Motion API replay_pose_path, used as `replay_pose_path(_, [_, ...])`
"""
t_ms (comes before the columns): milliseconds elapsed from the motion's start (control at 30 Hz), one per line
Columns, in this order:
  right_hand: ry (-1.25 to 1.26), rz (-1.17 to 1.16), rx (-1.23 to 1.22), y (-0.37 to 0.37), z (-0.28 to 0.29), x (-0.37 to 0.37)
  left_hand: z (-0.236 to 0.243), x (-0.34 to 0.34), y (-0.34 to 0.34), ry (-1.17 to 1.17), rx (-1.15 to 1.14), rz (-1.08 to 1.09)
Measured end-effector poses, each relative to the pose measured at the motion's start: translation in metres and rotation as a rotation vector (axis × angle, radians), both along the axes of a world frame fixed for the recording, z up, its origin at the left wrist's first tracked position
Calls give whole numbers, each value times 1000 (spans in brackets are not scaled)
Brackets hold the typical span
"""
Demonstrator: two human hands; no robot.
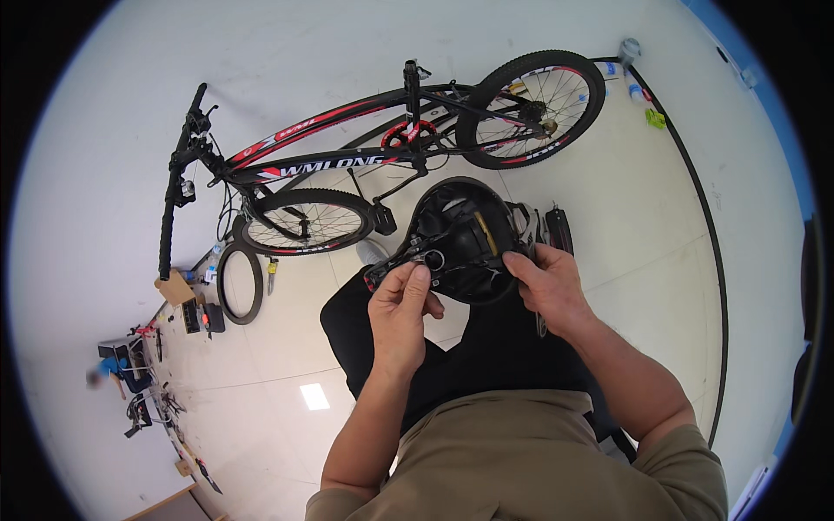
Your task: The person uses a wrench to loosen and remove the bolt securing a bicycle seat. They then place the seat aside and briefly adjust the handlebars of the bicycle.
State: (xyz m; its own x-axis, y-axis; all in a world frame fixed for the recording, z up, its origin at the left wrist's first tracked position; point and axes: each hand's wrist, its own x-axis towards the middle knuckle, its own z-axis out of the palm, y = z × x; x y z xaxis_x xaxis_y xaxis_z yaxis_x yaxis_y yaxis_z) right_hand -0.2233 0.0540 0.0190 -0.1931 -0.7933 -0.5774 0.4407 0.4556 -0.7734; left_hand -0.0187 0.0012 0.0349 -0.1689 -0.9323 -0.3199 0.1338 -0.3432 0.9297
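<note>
A black bicycle saddle [460, 239] is held upside down above the lap, its underside with rails and clamp turned up toward the camera. The left hand [400, 313] is closed in a narrow pinch, thumb and fingers set on the small clamp fitting [432, 259] at the saddle's rail; the right hand [547, 286] is wrapped over the saddle's right edge, its grip closed on the shell to steady it. The work in hand appears to be the adjusting or loosening of that fitting by finger. It is best done with the saddle kept braced by the right hand so that it cannot twist, while small, even turns are given by the left fingertips; the fitting should be kept in plain sight and any loose part caught over the lap rather than let fall to the floor [608, 200]. A black and red bicycle [347, 156] lies on its side on the pale floor just beyond the saddle, a spare tyre [239, 282] and scattered tools [156, 391] to the left.
</note>
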Motion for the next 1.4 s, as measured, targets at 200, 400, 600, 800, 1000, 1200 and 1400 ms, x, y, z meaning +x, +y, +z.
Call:
replay_pose_path(200, [-12,34,-3,2,8,2,-5,10,4,76,45,60])
replay_pose_path(400, [67,35,-62,6,1,7,-3,13,11,179,84,95])
replay_pose_path(600, [307,81,-171,9,2,9,9,-1,13,93,81,151])
replay_pose_path(800, [377,123,-340,18,8,22,-2,1,19,94,118,203])
replay_pose_path(1000, [413,111,-392,19,8,24,-11,3,30,122,71,208])
replay_pose_path(1200, [394,92,-497,18,3,27,-18,11,34,171,-2,206])
replay_pose_path(1400, [357,129,-391,18,11,23,-19,20,39,151,-89,157])
